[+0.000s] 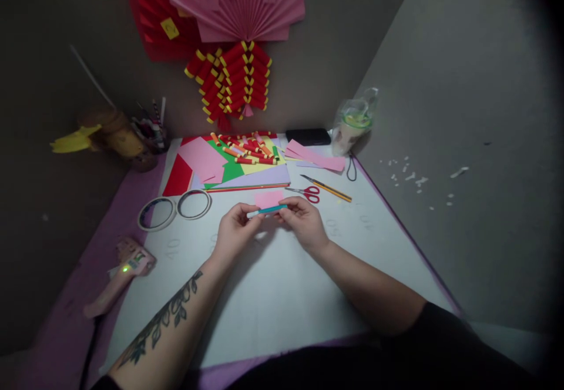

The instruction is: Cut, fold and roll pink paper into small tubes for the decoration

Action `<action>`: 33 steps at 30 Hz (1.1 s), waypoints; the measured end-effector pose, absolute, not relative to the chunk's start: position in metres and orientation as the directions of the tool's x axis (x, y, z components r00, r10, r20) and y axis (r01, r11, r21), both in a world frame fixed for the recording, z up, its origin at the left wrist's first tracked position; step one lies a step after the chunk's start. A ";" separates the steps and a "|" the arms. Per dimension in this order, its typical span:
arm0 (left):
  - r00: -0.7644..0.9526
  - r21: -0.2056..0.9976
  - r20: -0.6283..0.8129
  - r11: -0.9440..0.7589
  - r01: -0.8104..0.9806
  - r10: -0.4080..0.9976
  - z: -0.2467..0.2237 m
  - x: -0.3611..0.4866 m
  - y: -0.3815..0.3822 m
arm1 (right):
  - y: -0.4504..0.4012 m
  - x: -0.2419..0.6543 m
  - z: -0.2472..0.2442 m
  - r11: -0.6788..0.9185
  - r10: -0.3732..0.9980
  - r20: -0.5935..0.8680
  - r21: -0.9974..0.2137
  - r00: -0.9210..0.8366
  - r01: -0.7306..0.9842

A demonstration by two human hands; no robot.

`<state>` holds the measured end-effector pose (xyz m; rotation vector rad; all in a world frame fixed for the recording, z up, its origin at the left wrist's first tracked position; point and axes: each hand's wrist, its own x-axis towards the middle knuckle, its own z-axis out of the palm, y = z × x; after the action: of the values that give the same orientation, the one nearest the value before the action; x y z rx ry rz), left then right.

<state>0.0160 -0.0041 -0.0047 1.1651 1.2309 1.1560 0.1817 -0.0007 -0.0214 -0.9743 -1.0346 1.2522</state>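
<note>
Left hand (235, 225) and right hand (302, 219) pinch teal stick (271, 209) against pink paper slip (268, 198); slip still flat. Finished red rolls (249, 149) piled beyond hands.

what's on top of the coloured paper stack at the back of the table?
On the coloured paper stack lie small red and orange paper rolls and a pink sheet. What the sheets cover beneath cannot be seen.
</note>
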 end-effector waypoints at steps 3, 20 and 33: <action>-0.027 0.998 -0.038 0.036 -0.048 0.999 -0.006 0.019 -0.005 | -0.002 0.180 -0.022 0.074 0.997 0.068 -0.957 0.032 -0.280; 0.145 0.982 -0.159 0.172 -0.081 0.976 -0.007 0.020 -0.008 | -0.005 0.168 -0.025 0.105 0.992 0.075 -0.934 0.098 -0.342; -0.087 0.977 -0.178 0.165 -0.136 0.980 0.000 0.019 -0.007 | -0.015 0.174 -0.024 0.178 0.975 0.182 -0.983 -0.127 -0.040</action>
<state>0.0191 -0.0072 -0.0004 0.9400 1.2611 1.2086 0.1740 -0.0146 -0.0244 -0.9889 -1.3628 1.1790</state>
